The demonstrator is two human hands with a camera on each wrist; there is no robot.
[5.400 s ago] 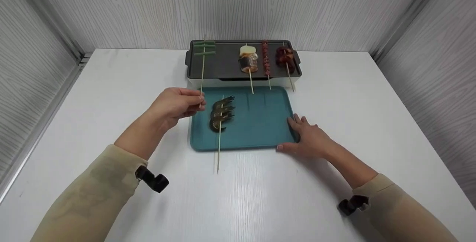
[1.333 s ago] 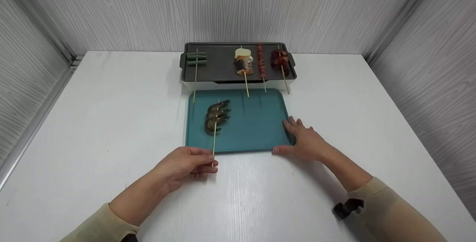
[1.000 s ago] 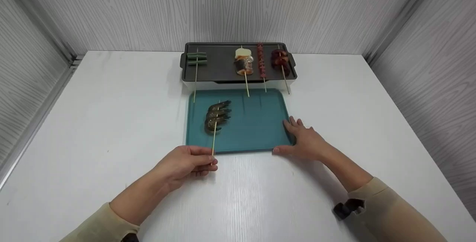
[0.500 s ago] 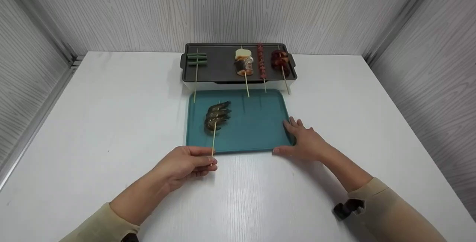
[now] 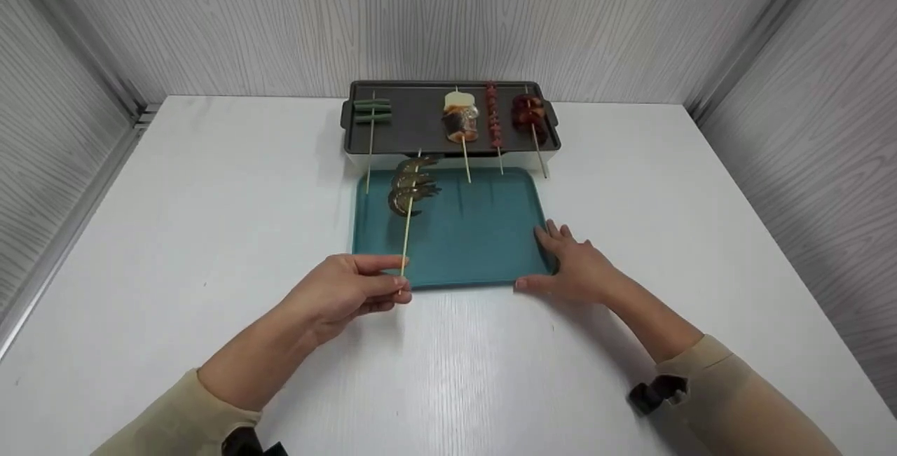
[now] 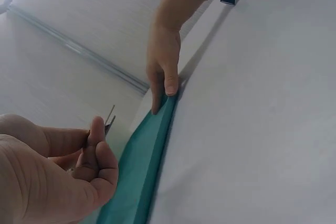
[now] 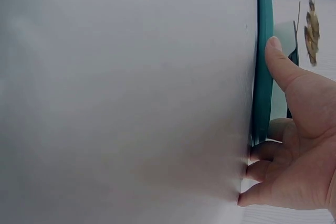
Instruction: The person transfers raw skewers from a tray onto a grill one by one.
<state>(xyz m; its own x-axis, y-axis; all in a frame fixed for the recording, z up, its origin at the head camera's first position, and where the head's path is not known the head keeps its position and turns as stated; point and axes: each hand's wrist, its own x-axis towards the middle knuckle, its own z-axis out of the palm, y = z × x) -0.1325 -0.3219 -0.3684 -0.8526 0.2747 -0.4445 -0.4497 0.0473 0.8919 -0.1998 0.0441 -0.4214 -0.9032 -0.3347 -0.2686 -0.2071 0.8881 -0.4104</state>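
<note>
My left hand point(image 5: 357, 289) pinches the lower end of a shrimp skewer's stick between thumb and fingers. The shrimp skewer point(image 5: 412, 186) is raised over the left part of a teal tray point(image 5: 483, 246), its tip near the grill's front edge. In the right wrist view the shrimp point(image 7: 312, 32) hang clear of the tray. My right hand point(image 5: 578, 268) rests at the tray's front right corner, thumb along the front edge and the other fingers spread by the right side. From the left wrist view, the skewer is mostly hidden behind my left hand point(image 6: 68, 166).
Behind the tray stands a black grill plate point(image 5: 419, 127) on a white base. It bears a green vegetable skewer point(image 5: 372, 111), a skewer with pale and dark pieces point(image 5: 460, 120), a thin red skewer point(image 5: 493, 116) and a dark red skewer point(image 5: 529, 116). Their sticks overhang the front.
Earlier my left hand set down the green vegetable skewer on the grill, then took hold of the shrimp skewer. It has now lifted that off the tray toward the grill. My right hand stays put.
</note>
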